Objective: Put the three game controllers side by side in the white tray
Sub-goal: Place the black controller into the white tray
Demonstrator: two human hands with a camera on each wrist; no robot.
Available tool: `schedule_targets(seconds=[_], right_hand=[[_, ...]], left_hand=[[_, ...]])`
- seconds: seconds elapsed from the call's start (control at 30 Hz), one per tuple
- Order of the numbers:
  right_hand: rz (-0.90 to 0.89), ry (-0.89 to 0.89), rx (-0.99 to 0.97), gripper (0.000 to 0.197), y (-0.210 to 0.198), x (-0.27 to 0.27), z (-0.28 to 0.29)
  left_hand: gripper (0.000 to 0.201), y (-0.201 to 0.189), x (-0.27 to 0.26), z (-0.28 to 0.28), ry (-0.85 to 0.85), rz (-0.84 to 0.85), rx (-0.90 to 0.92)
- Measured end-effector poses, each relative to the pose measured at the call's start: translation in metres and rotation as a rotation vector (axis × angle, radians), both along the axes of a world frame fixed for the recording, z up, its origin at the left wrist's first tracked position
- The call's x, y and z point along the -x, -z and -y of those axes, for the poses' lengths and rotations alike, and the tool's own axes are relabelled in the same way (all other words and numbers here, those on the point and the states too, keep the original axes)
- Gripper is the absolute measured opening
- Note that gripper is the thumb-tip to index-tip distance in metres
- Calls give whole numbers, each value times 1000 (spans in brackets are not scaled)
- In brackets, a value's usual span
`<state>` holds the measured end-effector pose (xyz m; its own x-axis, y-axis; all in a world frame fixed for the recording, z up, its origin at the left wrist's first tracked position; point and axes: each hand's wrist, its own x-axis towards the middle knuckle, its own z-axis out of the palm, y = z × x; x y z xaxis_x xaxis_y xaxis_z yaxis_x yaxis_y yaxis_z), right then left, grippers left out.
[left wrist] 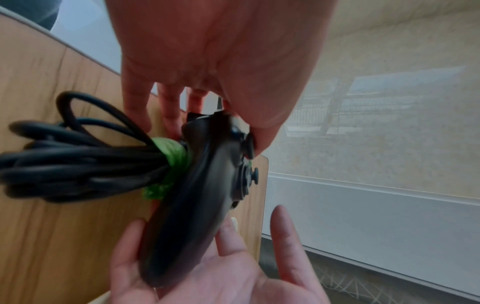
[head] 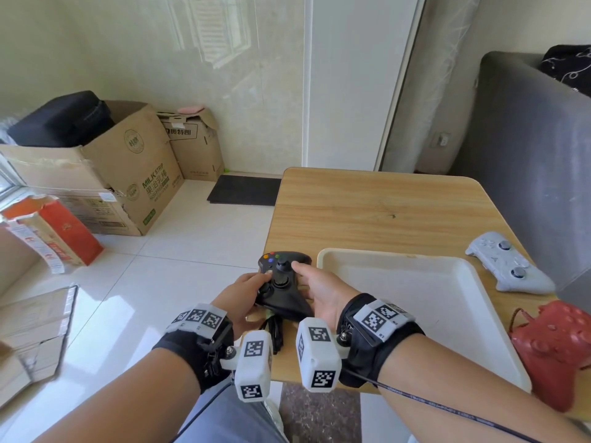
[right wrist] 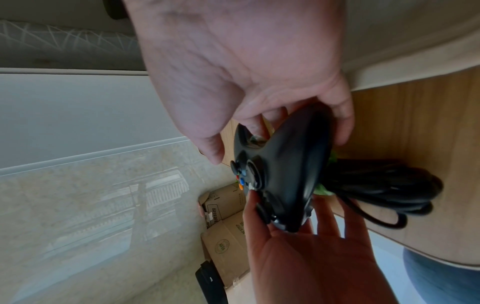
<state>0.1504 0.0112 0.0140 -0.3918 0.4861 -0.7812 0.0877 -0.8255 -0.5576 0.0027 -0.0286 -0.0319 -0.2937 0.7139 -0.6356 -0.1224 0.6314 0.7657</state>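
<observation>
A black wired controller (head: 283, 284) is held between both hands at the table's front left corner, left of the white tray (head: 473, 302). My left hand (head: 251, 286) grips its left grip, with the thumb on the face and the fingers underneath. My right hand (head: 316, 289) cups the right grip, with the fingers curled under it (right wrist: 342, 123). The coiled black cable (left wrist: 64, 162), bound with a green tie (left wrist: 172, 162), hangs below the controller. A light grey controller (head: 508, 266) lies on the table right of the tray. A red controller (head: 556, 350) sits at the front right corner.
The wooden table (head: 367, 206) has a bare far half. A grey sofa (head: 527, 155) stands close on its right. Cardboard boxes (head: 121, 174) and a black mat (head: 244, 190) sit on the tiled floor to the left.
</observation>
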Motion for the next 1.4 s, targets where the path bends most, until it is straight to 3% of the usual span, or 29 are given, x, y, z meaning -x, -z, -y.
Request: schedule_targets(seconds=[0.27,0.43,0.6,0.9,1.2,1.3,1.4], right_hand=[[-79,76,-64,44,-1,-8,-3],[-95,155,-122,27,-1,-22,-12],[-89,216,-137,24,-6,-47,-19],[-5,269,-148,25,10,-95,-23],[37,265,-128,20,35,-104,-17],[60,270,-127,24,41,-104,-18],[102,291,-138,39,42,-100,-16]], left_hand=[[33,-21,-14,0,-43,71,-51],[35,-40,-28,-11,-32,61,-92],[34,-51,-54,-21,19,91,-119],[33,-44,-102,-31,87,86,-93],[31,-32,-114,-35,157,-124,-62],[27,-27,-114,-35,250,-341,-81],[38,-23,-115,-36,303,-399,-112]])
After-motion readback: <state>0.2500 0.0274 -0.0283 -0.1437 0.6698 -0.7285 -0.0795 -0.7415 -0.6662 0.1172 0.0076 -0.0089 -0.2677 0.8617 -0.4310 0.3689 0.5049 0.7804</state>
